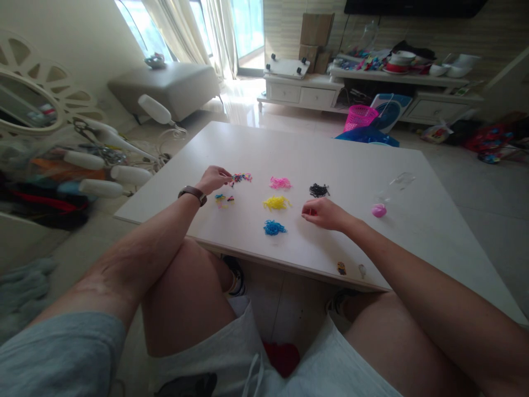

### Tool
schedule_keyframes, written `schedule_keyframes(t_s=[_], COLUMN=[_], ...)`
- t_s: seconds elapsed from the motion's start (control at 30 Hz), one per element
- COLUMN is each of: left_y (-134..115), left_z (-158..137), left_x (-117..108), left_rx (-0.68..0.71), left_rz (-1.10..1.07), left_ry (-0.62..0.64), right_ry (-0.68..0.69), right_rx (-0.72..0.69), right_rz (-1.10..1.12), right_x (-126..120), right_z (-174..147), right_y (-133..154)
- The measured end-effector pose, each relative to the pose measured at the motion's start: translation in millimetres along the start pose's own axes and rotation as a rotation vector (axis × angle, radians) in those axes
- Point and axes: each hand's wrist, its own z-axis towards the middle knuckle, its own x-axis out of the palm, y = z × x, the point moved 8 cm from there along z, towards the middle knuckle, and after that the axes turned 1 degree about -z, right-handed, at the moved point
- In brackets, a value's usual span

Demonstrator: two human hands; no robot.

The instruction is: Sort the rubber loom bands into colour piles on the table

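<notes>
On the left, a dark wristband (193, 194) circles my wrist, and my left hand (212, 179) is lowered to the white table (347, 160). Its fingertips are bent down at the left edge of the mixed pile (243, 177) of little coloured bands; I cannot tell whether they pinch one. Just below that hand lies a small loose group (220, 197) of coloured pieces. Further right, three piles stand in a column, apart from one another: the pink pile (280, 182) farthest from me, the yellow pile (276, 203) between, the blue pile (274, 227) nearest. Next comes the black pile (319, 190), just beyond my right hand (324, 213), whose fingers are curled inward; whether they hold anything, I cannot tell. Nearer the table's front edge sits a yellow figure (341, 268), with a clear trinket (362, 270) beside it. Farther right rests a pink ball (378, 210).
</notes>
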Motion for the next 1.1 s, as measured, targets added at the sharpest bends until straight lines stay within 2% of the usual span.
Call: schedule_keyframes(t_s=[0.2,0.37,0.57,0.73,0.97,1.1], left_y=[-34.2,-70.3,-105.5,-123.0,-135.4,-138.8], left_z=[-15.3,-48.6,-83.8,-96.8,-104.9,-104.5], left_x=[31.3,64.2,106.2,130.8,145.4,151.3], left_rx=[0.134,0.255,0.316,0.339,0.350,0.364], left_rz=[-0.122,-0.174,-0.264,-0.298,-0.276,-0.260], left_ry=[0.240,0.457,0.628,0.698,0.724,0.716], right_ry=[0.003,-0.003,-0.040,-0.056,-0.064,-0.066], right_rx=[-0.009,-0.002,-0.042,-0.130,-0.174,-0.152], right_rz=[0.003,0.001,-0.024,-0.037,-0.031,-0.026], right_x=[2.2,3.7,2.1,-2.3,-4.1,-4.9], right_z=[1.0,1.8,1.0,-0.2,-1.2,-1.4], right_y=[1.1,1.3,11.5,27.3,31.6,31.2])
